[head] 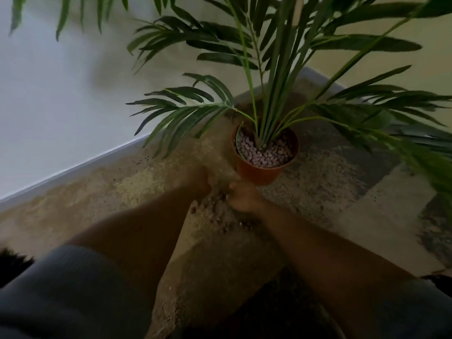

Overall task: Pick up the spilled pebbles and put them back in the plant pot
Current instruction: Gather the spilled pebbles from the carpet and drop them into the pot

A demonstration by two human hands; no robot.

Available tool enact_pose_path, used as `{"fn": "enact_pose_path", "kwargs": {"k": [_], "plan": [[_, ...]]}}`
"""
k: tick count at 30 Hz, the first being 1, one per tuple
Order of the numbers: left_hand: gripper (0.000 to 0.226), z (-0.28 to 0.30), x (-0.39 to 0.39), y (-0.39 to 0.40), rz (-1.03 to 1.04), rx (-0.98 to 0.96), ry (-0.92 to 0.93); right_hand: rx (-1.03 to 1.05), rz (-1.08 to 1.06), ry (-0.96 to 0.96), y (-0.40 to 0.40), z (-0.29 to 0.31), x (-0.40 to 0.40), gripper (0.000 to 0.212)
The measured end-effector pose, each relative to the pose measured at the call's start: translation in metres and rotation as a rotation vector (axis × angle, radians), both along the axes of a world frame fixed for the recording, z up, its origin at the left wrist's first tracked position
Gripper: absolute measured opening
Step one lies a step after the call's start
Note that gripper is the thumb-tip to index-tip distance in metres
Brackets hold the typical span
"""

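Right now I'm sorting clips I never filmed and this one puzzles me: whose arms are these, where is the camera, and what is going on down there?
There is no machine here. The camera sits on a person's head, looking forward and down, so the two bare arms are their own. The left hand and right hand reach to the carpet, just in front of an orange plant pot. The pot stands upright near the wall, holding a leafy palm and a layer of pale pebbles. Between the hands lie spilled pebbles, brownish and blurred. The right hand's fingers are curled; the picture is too dim to show whether either hand holds anything.
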State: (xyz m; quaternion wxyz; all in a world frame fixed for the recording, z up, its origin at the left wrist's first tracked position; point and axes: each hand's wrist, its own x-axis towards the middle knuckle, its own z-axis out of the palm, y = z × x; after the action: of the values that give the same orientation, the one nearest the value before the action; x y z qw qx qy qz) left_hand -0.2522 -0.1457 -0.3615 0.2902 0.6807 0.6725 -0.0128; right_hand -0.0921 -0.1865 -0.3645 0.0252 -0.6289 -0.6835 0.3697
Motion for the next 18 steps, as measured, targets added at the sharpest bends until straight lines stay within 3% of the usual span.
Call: {"fn": "enact_pose_path", "kwargs": {"k": [8, 11, 15, 18], "plan": [[0.059, -0.038, 0.004, 0.008, -0.110, -0.143, 0.124, 0.050, 0.083, -0.075, 0.021, -0.054, -0.014, 0.078], [0.059, -0.053, 0.000, 0.009, -0.130, -0.150, 0.159, 0.060, 0.145, -0.125, 0.032, -0.065, -0.024, 0.081], [0.081, -0.075, -0.016, 0.010, -0.018, -0.165, 0.179, 0.024, 0.221, -0.163, 0.042, -0.075, -0.036, 0.083], [0.074, -0.080, -0.023, 0.008, 0.001, -0.128, 0.129, 0.047, 0.221, -0.185, 0.045, -0.082, -0.037, 0.080]]}}
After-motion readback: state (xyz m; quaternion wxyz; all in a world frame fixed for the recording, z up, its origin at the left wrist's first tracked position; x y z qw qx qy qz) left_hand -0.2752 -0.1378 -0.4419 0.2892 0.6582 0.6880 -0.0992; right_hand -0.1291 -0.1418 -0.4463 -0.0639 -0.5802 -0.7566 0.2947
